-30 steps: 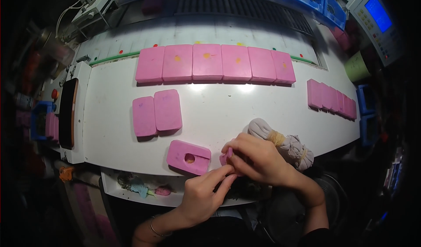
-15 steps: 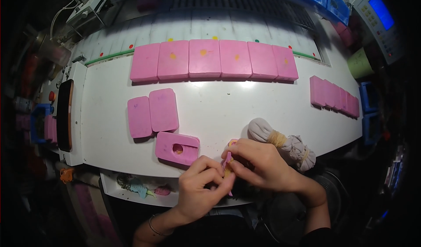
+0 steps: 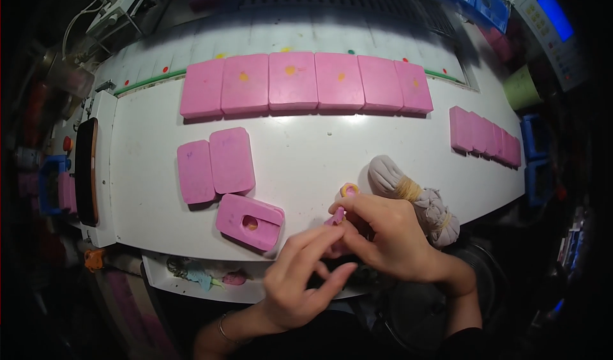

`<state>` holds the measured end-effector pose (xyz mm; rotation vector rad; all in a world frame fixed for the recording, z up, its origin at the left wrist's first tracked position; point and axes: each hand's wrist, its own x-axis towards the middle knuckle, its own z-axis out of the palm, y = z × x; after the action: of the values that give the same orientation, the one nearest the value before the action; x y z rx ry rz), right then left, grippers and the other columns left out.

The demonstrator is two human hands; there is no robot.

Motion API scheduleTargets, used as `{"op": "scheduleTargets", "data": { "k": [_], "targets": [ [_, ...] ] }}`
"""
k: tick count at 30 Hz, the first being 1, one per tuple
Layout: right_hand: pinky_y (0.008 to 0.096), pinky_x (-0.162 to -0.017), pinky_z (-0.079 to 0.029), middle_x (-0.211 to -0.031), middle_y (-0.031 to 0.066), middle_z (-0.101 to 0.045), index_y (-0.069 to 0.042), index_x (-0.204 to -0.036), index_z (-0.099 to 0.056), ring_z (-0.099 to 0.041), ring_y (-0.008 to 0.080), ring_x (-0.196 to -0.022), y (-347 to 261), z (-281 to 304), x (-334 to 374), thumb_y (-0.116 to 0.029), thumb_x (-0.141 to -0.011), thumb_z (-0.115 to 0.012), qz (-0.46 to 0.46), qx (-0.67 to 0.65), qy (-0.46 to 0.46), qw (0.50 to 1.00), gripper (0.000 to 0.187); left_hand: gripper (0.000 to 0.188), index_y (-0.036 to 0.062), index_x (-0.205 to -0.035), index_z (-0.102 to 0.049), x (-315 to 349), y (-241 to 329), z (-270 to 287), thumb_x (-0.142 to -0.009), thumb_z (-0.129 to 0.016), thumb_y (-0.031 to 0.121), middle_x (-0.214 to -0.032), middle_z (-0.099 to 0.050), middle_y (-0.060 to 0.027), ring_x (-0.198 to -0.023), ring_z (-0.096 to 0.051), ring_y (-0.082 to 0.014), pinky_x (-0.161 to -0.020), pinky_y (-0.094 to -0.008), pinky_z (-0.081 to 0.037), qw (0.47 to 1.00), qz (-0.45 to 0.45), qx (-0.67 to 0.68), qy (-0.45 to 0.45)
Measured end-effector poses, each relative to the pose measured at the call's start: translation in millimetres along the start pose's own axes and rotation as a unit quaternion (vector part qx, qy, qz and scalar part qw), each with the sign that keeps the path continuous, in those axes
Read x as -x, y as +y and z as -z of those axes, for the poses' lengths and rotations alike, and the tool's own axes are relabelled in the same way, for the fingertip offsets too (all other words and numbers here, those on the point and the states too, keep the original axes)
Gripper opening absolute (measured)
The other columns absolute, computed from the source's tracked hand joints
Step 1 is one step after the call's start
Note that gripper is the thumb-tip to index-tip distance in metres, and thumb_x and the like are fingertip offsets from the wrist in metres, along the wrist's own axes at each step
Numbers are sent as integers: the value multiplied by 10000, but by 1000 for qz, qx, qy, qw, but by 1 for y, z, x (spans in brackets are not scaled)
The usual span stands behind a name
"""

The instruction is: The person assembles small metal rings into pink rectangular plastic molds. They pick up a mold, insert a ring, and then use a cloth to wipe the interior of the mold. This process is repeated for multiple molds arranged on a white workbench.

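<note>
Just beyond the table's front edge, my right hand (image 3: 393,232) is closed in a pinch on a small pink rubber-like piece (image 3: 336,218). A yellow ring-shaped bit (image 3: 348,190) pokes out past its fingers. My left hand (image 3: 305,277) is close by on the left, thumb and fingers apart, its fingertips at the pink piece; whether they touch it I cannot tell. A pink mould block (image 3: 233,216) with a round hole and a shallow recess lies left of the hands. Beside my right hand rests a grey cloth bundle (image 3: 387,171) tied with tan bands.
Two pink blocks (image 3: 232,160) lie side by side at left, and a row of several (image 3: 292,82) spans the back. Smaller-looking pink blocks (image 3: 463,130) line the right. A phone-like dark slab (image 3: 87,171) is at far left; an open drawer (image 3: 255,290) sits below the table edge.
My left thumb and fingers have spread apart and moved off the pink piece. The yellow ring-shaped bit now shows more beyond my right hand. The whole view has shifted slightly.
</note>
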<state>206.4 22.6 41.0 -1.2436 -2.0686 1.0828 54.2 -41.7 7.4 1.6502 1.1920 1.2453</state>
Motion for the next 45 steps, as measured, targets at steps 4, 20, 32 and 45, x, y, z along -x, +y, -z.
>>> {"op": "scheduleTargets", "data": {
  "k": [4,20,32,45],
  "targets": [
    [272,-479,-470,-629,131,-591,69,-901,-554,-603,192,-525,-6,17,-8,-14,-826,-554,-158,-144,-61,975,112,570,-36,-1199,-495,1,-5,-17,-686,-742,-21,-1071,-509,-144,-785,-599,-155,-569,-222,-527,999,24,23,2],
    [210,-426,-417,-581,67,-580,82,-920,-580,-540,80,-464,2,5,-6,-34,-866,-546,-208,-272,-46,938,133,134,28,-857,-618,-15,-10,-7,-762,-710,48,-640,-558,-11,-488,-447,-41,-433,-187,-343,960,206,187,9],
    [203,-417,-400,-596,54,-578,79,-925,-573,-536,72,-474,15,2,-5,-38,-885,-527,-207,-304,-31,929,131,319,33,-986,-622,-29,-10,-1,-687,-736,33,-1154,-545,-163,-989,-601,-231,-794,-321,-531,999,14,8,-51],
    [203,-471,-443,-715,76,-591,45,-1003,-534,-565,90,-544,15,4,5,-19,-901,-485,-188,-325,-31,926,130,409,37,-1063,-615,-25,-9,3,-674,-741,29,-1199,-553,-165,-944,-615,-246,-750,-306,-526,996,30,1,-82]
  ]
}}
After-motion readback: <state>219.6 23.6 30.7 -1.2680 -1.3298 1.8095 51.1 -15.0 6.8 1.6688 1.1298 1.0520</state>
